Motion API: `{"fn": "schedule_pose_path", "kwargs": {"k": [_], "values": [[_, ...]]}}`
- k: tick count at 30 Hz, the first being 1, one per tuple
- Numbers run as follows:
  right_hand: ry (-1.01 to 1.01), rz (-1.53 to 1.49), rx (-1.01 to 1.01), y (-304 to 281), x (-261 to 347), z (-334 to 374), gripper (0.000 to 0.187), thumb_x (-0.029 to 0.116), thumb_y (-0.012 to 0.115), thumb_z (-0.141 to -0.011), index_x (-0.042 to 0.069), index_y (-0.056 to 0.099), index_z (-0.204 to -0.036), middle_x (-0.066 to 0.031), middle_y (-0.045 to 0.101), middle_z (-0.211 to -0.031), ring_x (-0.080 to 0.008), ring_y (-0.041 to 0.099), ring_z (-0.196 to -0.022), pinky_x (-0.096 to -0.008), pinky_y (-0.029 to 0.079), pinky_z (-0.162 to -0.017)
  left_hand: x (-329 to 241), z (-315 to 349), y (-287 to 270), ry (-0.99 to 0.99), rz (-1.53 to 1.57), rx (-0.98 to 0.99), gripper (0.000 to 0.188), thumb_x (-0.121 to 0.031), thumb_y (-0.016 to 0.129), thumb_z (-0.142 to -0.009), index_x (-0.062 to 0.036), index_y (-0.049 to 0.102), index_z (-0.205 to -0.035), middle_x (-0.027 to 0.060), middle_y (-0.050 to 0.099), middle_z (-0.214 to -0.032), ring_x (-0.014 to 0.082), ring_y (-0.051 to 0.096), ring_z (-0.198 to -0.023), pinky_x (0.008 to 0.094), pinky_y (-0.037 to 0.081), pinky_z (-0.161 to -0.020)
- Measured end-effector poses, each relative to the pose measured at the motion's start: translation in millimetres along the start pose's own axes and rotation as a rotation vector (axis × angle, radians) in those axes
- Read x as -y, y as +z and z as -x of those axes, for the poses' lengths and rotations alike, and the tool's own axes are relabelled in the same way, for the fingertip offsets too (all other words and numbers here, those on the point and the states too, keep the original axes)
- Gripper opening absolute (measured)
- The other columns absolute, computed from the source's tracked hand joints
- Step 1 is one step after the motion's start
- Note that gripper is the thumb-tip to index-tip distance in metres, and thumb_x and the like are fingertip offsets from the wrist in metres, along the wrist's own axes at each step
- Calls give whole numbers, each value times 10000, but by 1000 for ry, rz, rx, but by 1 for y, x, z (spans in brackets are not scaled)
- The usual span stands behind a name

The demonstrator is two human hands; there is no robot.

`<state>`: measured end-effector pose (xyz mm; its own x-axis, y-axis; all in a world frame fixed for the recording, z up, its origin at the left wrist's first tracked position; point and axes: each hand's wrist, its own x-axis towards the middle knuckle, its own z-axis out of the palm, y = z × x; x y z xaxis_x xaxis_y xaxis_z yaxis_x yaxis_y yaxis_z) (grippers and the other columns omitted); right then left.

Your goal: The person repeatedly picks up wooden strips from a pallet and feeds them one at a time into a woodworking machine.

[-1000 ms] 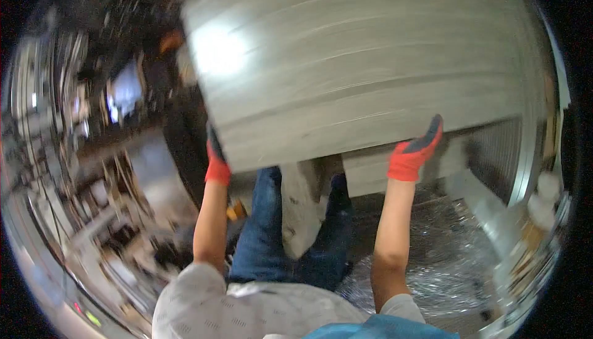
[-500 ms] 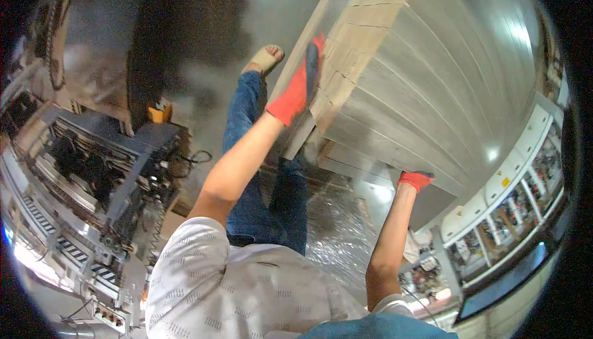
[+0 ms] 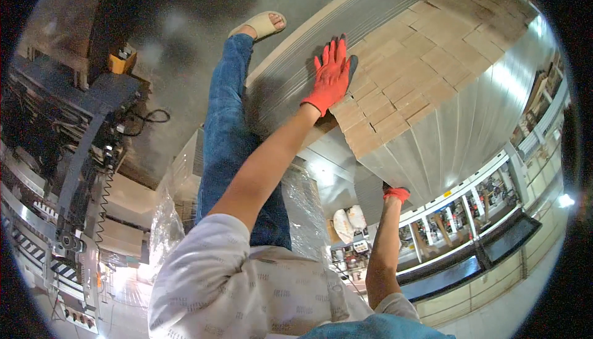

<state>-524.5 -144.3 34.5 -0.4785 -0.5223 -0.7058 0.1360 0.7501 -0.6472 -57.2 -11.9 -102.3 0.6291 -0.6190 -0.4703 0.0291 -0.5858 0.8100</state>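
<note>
A large bundle of flat sheets, like stacked cardboard, spans the upper right, with a brown face of staggered blocks (image 3: 426,55) and smooth grey sides (image 3: 454,138). My left hand (image 3: 332,78), in a red glove with dark fingertips, lies on the grey layered edge (image 3: 296,70) beside the brown face, its fingers spread. Lower on the right, my right hand (image 3: 396,194) in a similar glove reaches to the bundle's underside. The bundle's edge hides its fingers, so their grip does not show.
Machinery with a coiled cable (image 3: 105,200) stands at the left, near a yellow-orange box (image 3: 122,61). Clear plastic wrap (image 3: 307,206) hangs beside my legs. Along the right runs a white-framed rack (image 3: 432,215) with small parts. My sandalled foot (image 3: 262,25) is on the grey floor.
The bundle has tipped, so its brown face shows much wider and its grey side narrower. My left hand has turned from edge-on to flat with spread fingers. The whole view has shifted.
</note>
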Motion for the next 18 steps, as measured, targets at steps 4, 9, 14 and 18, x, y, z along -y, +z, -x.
{"fn": "schedule_pose_path", "kwargs": {"k": [4, 9, 14, 18], "values": [[-314, 1488, 207, -27, 21, -18, 401, 327, 363, -944, 94, 526, -1227, -80, 550, -1242, -275, 511, -1115, -399, 393, -974, -4, -10, 1, 10, 103, -122, 494, -310, 213, -997, -143, 179, -1461, 216, 200, -1481, 406, 147, -1372, 572, 90, -1080], [-142, 429, 70, 15, -11, 20, 412, 339, 366, -943, 88, 514, -1235, -86, 530, -1268, -269, 502, -1127, -389, 393, -971, -13, 1, 0, 84, 100, 86, 496, -320, 214, -994, -166, 188, -1465, 182, 171, -1502, 399, 142, -1376, 556, 59, -1091], [-48, 476, 150, 1, 6, 18, 390, 306, 388, -929, 123, 516, -1249, -94, 517, -1302, -281, 504, -1149, -388, 404, -959, 22, -36, -23, 12, 626, -288, 546, -389, 290, -988, -65, 255, -1426, 155, 280, -1447, 312, 280, -1317, 469, 181, -1075], [-223, 1146, 116, -9, 11, 15, 406, 328, 406, -921, 117, 522, -1248, -97, 520, -1301, -287, 495, -1164, -408, 399, -966, 57, 2, -46, -333, 1136, -593, 600, -458, 349, -967, -74, 270, -1421, 99, 319, -1425, 215, 315, -1295, 382, 241, -1068]]}}
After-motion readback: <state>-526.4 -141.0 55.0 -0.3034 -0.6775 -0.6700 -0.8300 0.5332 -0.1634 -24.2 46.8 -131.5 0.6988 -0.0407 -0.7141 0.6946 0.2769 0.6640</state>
